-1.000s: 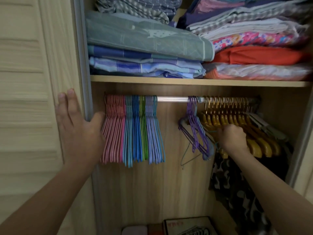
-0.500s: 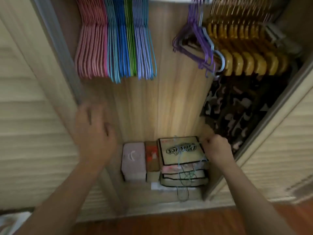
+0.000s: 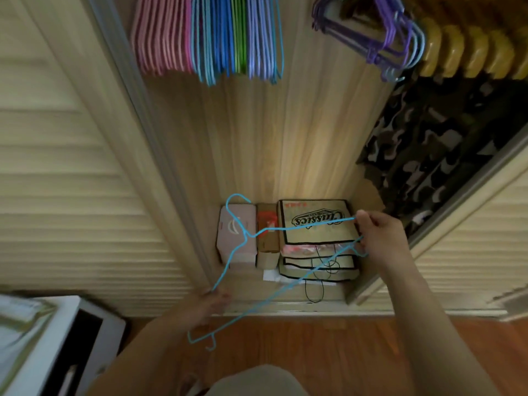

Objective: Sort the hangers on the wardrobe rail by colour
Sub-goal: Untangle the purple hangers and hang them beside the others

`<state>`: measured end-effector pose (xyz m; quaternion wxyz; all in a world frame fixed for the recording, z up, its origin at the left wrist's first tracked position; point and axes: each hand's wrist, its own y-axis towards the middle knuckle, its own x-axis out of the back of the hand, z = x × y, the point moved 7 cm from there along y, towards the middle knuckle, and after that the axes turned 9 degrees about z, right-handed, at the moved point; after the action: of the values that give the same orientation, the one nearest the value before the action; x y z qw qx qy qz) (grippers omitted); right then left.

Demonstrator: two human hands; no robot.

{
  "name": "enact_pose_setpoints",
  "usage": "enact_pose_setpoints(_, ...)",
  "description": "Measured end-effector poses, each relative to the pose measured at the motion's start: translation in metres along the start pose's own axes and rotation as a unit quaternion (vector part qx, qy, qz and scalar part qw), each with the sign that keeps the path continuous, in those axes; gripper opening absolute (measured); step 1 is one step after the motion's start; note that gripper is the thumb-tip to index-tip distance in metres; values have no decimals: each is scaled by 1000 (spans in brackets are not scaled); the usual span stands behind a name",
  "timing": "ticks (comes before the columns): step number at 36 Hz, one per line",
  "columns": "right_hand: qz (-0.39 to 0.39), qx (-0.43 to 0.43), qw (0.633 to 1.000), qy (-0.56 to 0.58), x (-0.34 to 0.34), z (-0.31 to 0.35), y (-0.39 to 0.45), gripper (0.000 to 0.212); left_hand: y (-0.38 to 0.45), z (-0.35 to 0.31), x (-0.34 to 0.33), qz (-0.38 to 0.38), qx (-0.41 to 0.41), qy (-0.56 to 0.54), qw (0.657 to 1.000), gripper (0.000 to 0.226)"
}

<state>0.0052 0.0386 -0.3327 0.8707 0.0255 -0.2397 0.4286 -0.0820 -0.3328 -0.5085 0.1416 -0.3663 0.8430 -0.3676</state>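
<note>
A thin light-blue wire hanger (image 3: pixel 288 227) is held low in front of the wardrobe floor, its hook pointing up left. My right hand (image 3: pixel 377 235) pinches its right end. My left hand (image 3: pixel 211 305), blurred, touches its left corner; I cannot tell if it grips. At the top hang sorted hangers: pink (image 3: pixel 160 35), light blue and blue (image 3: pixel 213 38), green (image 3: pixel 238 32), lilac (image 3: pixel 263 38). To the right hang purple hangers (image 3: pixel 368 38) and yellow wooden hangers (image 3: pixel 471 50). The rail is out of frame.
Boxes stand on the wardrobe floor: a pink one (image 3: pixel 235 235), a brown one (image 3: pixel 268 238), a flat "Classics" box (image 3: pixel 314 221) on a stack. A camouflage garment (image 3: pixel 434 155) hangs right. Louvred doors (image 3: pixel 71 172) flank the opening. A white unit (image 3: pixel 85 332) sits lower left.
The view has dropped from the rail to the wardrobe floor. My right hand left the yellow hangers and now holds a light-blue hanger. My left hand came off the door edge to the hanger.
</note>
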Motion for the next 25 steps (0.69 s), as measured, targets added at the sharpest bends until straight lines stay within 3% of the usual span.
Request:
enact_pose_setpoints(2,-28,-5,991,-132,2,-14,6,33,-5,0,-5,48,17,27,998,35)
enact_pose_setpoints(4,-6,-32,982,-189,-4,-31,9,47,-9,-6,-14,68,7,11,998,36)
enact_pose_setpoints(5,11,-40,982,-183,-8,-34,7,47,-9,-10,-18,73,-4,-12,997,36)
enact_pose_setpoints(8,126,-40,983,-128,-38,-26,-14,14,-10,-29,-34,70,-46,-100,992,35)
enact_pose_setpoints(13,318,-10,947,-45,-95,-5,-62,16,2,-53,-67,81,-58,-220,970,25)
enact_pose_setpoints(16,390,-6,920,-32,-117,4,-84,17,6,-67,-88,126,-69,-272,951,55)
enact_pose_setpoints(18,412,-10,910,-39,-123,8,-94,20,4,-75,-98,147,-71,-294,942,70)
enact_pose_setpoints(25,402,-16,911,-84,-112,11,-95,43,3,-96,-111,128,-101,-336,928,57)
